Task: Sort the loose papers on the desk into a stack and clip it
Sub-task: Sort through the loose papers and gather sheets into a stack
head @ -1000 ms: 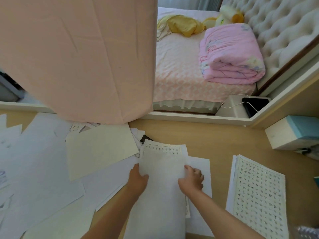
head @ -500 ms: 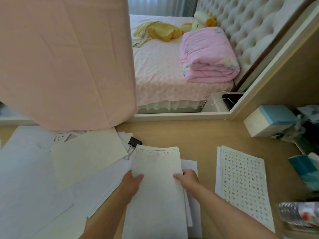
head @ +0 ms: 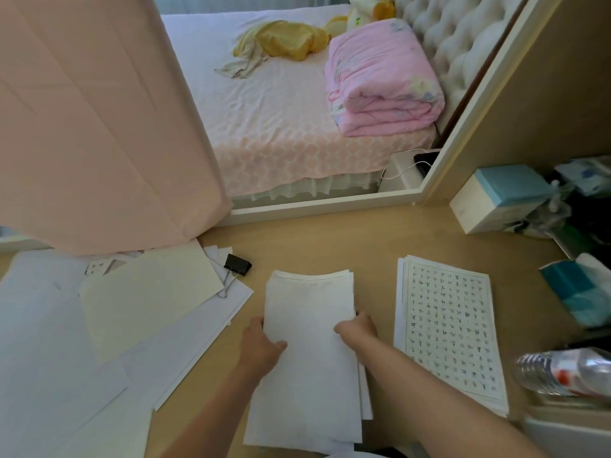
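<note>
A small stack of white papers (head: 307,325) lies lengthwise on the wooden desk (head: 317,246) in front of me. My left hand (head: 261,345) grips its left edge, thumb on top. At the stack's right edge, my right hand (head: 358,332) holds it with the thumb over the top sheet. A black binder clip (head: 237,264) sits on the desk up and to the left of the stack. Loose white and cream sheets (head: 145,292) are spread over the left of the desk. A second pile of printed character sheets (head: 449,325) lies to the right.
A pink curtain (head: 92,120) hangs over the desk's back left. At the right stand a white and blue box (head: 496,200), a teal tissue pack (head: 575,292) and a plastic bottle (head: 568,371). Behind the desk is a bed with a folded pink quilt (head: 380,81).
The sheets between my hands have been drawn together into a neater stack. The view has swung right, and the binder clip has come into sight.
</note>
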A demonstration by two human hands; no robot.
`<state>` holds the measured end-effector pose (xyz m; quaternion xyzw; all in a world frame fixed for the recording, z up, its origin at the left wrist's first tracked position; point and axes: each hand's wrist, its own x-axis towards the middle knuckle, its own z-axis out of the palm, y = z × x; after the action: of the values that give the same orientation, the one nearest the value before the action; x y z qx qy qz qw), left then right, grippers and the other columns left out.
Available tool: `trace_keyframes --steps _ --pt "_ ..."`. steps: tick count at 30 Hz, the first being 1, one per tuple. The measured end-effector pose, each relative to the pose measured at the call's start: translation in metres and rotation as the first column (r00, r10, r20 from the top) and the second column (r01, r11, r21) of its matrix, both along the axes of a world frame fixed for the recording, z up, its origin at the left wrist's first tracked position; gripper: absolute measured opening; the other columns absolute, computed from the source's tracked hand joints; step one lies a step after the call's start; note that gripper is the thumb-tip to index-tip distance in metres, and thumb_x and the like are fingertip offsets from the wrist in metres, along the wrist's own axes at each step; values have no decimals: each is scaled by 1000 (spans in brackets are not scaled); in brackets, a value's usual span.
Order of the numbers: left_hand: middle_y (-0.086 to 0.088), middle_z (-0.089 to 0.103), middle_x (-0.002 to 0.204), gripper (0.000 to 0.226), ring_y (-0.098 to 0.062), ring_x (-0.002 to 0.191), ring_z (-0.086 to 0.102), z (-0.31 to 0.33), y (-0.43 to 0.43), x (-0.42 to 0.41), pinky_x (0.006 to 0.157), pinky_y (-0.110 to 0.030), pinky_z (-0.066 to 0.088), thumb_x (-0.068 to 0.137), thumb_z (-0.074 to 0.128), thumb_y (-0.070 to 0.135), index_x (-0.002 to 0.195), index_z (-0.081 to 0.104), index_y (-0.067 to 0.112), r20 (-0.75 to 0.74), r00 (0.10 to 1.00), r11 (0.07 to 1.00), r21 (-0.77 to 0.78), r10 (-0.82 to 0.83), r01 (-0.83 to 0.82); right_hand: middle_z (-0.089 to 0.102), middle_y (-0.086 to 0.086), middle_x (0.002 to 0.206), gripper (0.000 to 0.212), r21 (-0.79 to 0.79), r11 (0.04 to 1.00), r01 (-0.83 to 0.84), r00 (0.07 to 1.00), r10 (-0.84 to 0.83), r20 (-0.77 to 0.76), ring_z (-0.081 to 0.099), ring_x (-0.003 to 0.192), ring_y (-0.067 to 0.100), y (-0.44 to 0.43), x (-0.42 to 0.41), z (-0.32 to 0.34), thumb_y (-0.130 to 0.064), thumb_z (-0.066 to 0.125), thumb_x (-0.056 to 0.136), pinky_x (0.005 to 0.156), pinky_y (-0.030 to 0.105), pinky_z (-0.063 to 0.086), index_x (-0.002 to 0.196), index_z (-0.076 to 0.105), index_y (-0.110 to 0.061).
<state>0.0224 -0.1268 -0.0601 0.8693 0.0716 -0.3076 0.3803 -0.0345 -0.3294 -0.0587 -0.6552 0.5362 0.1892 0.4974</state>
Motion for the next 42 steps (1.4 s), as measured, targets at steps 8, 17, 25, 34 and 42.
trace_keyframes --steps 8,17,25,34,42 --pt "-4 67 109 33 -16 89 66 25 8 5 75 -33 55 85 72 16 115 58 16 -139 982 950 -265 131 -164 70 -3 100 20 -74 982 -173 942 187 279 66 90 19 -6 -6 22 -12 61 88 75 31 54 106 66 -19" --pt "4 76 93 24 -13 85 73 129 11 32 70 -31 59 84 75 26 105 70 15 137 908 743 -630 395 -228 76 -3 86 17 -101 995 18 666 63 743 73 80 11 9 14 120 -5 71 86 69 27 59 89 72 -21" --pt "11 67 96 38 0 85 64 139 36 29 67 -14 51 72 85 18 99 61 31 336 887 790 -611 318 -52 68 -3 119 87 -137 990 31 725 72 685 66 108 12 34 6 107 -49 85 62 94 39 55 135 51 -17" --pt "17 65 99 35 6 87 63 135 49 52 72 -15 50 81 76 20 103 53 35 306 921 791 -612 243 -6 68 1 103 40 -100 975 200 725 -78 685 66 96 19 72 25 126 2 57 80 80 35 54 113 55 -22" --pt "10 51 98 28 -4 85 53 111 41 54 66 -16 42 95 44 -1 118 38 14 358 933 895 -406 -34 188 66 -4 103 36 -186 966 182 803 -37 594 64 95 16 81 15 115 -4 44 85 78 32 53 116 53 -22"
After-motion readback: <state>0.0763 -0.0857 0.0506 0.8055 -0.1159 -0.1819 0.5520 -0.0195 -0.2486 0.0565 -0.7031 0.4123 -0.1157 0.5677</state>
